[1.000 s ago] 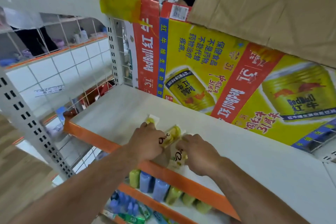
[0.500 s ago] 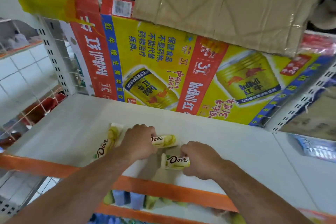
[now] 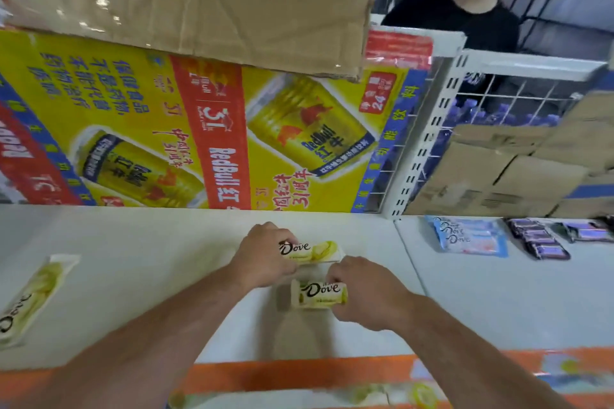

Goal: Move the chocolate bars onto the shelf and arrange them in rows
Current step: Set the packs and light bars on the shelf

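Observation:
On the white shelf (image 3: 149, 262) my left hand (image 3: 262, 259) grips the left end of a yellow-and-white Dove chocolate bar (image 3: 315, 251), which lies flat. My right hand (image 3: 368, 295) holds the right end of a second Dove bar (image 3: 317, 294), just in front of the first. The two bars lie parallel, one behind the other. A third Dove bar (image 3: 30, 299) lies alone at the shelf's far left, turned at an angle.
A Red Bull carton (image 3: 206, 129) and a brown cardboard sheet (image 3: 206, 0) form the back wall. The neighbouring shelf on the right holds blue Dove packs (image 3: 471, 236) and dark purple bars (image 3: 538, 239). A person in black stands behind the rack. An orange strip (image 3: 299, 375) edges the shelf front.
The view has swung to the right, so the third bar now sits far to the left. My hands have brought the two bars they hold into parallel, one behind the other.

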`<state>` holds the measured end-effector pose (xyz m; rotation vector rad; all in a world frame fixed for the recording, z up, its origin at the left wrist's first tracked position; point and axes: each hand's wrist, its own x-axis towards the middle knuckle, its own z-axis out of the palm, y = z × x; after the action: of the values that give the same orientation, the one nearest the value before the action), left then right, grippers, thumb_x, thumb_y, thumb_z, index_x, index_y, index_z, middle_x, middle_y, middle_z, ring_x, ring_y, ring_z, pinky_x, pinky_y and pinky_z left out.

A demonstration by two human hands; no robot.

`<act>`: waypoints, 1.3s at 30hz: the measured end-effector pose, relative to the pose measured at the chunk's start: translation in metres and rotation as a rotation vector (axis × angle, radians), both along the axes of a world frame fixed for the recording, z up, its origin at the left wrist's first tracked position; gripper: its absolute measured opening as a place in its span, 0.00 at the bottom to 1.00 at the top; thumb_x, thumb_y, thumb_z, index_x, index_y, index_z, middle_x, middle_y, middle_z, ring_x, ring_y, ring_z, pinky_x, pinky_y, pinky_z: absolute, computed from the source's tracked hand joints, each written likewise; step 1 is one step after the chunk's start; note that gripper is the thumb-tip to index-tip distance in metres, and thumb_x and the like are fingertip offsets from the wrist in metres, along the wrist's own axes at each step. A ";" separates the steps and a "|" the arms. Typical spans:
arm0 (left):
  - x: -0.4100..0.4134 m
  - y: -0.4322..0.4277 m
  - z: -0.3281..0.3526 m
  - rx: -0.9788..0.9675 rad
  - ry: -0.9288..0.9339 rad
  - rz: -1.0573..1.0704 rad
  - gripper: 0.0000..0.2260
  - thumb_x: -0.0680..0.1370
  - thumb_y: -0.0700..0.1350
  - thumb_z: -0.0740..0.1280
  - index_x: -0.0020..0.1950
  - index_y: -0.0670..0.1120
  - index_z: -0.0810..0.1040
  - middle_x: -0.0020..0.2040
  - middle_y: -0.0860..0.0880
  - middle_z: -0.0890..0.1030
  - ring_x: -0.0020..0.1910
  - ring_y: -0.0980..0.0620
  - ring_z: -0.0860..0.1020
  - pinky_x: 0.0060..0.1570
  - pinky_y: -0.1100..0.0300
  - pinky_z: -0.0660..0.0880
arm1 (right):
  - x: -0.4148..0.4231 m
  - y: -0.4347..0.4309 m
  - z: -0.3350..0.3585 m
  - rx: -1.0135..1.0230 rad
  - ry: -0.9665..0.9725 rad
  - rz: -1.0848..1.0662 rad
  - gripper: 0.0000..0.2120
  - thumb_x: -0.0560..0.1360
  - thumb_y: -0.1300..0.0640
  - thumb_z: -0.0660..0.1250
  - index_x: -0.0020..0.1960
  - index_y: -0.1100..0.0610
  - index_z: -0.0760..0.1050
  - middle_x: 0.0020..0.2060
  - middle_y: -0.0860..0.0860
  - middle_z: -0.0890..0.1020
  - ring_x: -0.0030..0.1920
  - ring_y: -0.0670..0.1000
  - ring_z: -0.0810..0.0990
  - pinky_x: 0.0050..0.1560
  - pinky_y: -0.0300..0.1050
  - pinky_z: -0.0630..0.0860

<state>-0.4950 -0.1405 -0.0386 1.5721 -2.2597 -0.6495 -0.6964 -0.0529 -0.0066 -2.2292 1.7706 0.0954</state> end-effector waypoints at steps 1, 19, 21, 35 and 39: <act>-0.017 -0.002 -0.002 0.015 0.003 0.005 0.20 0.66 0.53 0.73 0.58 0.59 0.79 0.54 0.52 0.74 0.57 0.52 0.70 0.57 0.56 0.72 | -0.017 -0.001 0.000 0.002 -0.012 0.002 0.23 0.71 0.47 0.68 0.65 0.46 0.70 0.59 0.48 0.72 0.61 0.50 0.70 0.57 0.46 0.70; -0.131 -0.050 -0.016 0.035 -0.126 0.123 0.19 0.69 0.55 0.74 0.59 0.64 0.77 0.56 0.51 0.73 0.59 0.49 0.71 0.56 0.56 0.70 | -0.159 -0.025 -0.004 -0.011 -0.069 0.103 0.21 0.70 0.48 0.68 0.62 0.47 0.72 0.56 0.47 0.73 0.58 0.47 0.71 0.53 0.43 0.71; -0.130 -0.052 -0.019 0.035 -0.107 0.128 0.20 0.69 0.56 0.74 0.60 0.65 0.77 0.56 0.52 0.72 0.60 0.50 0.70 0.58 0.56 0.69 | -0.160 -0.028 -0.006 -0.006 -0.060 0.117 0.21 0.71 0.47 0.68 0.63 0.48 0.71 0.56 0.46 0.73 0.58 0.47 0.70 0.54 0.43 0.71; -0.073 -0.033 -0.026 -0.178 -0.195 0.146 0.28 0.69 0.65 0.54 0.66 0.58 0.75 0.63 0.56 0.72 0.64 0.51 0.67 0.61 0.52 0.65 | -0.127 -0.059 -0.016 -0.010 -0.042 0.098 0.22 0.70 0.46 0.68 0.63 0.46 0.71 0.55 0.46 0.73 0.57 0.47 0.71 0.54 0.44 0.72; -0.054 -0.018 -0.041 -0.282 -0.246 0.103 0.26 0.72 0.62 0.53 0.67 0.58 0.74 0.66 0.56 0.73 0.66 0.52 0.67 0.64 0.51 0.64 | -0.112 -0.077 -0.013 -0.050 -0.048 0.044 0.21 0.70 0.48 0.68 0.63 0.47 0.72 0.56 0.47 0.74 0.58 0.49 0.71 0.55 0.46 0.74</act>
<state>-0.5488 -0.1582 -0.0800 1.6850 -2.2962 -0.1061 -0.8087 -0.1298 -0.0191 -2.2860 1.7180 0.0072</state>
